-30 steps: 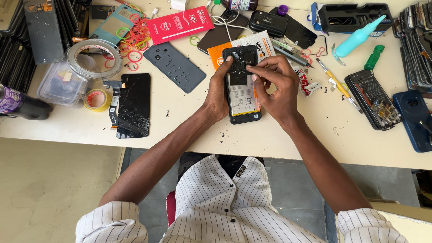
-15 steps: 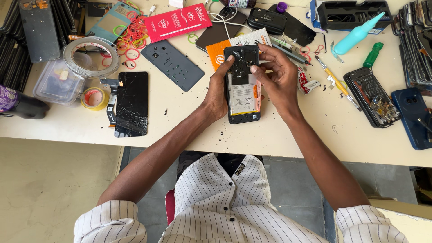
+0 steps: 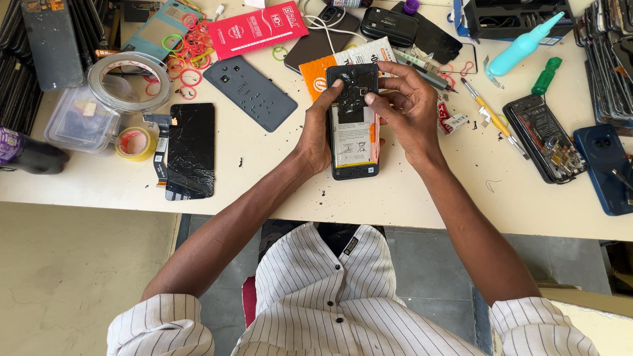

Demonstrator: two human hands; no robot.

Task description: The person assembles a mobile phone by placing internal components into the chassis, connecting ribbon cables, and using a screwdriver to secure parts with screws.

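Both hands grip an opened phone [image 3: 354, 125] at the table's [image 3: 422, 204] middle: the left hand [image 3: 318, 128] wraps its left edge, the right hand [image 3: 405, 109] pinches at its far end, fingertips hiding the part beneath. Bare tabletop lies only along the near edge. A red flat packet [image 3: 258, 28] lies far left; a dark bottle [image 3: 26, 153] is cut off left.

**Worktop layout**

An opened phone [image 3: 354, 125] lies mid-worktop [image 3: 264, 178] between both hands. To its left sits a back cover [image 3: 250, 92], farther left a cracked screen [image 3: 190, 150], then tape rolls [image 3: 135, 143]. Right: another opened phone [image 3: 544, 138], possibly with loose parts.
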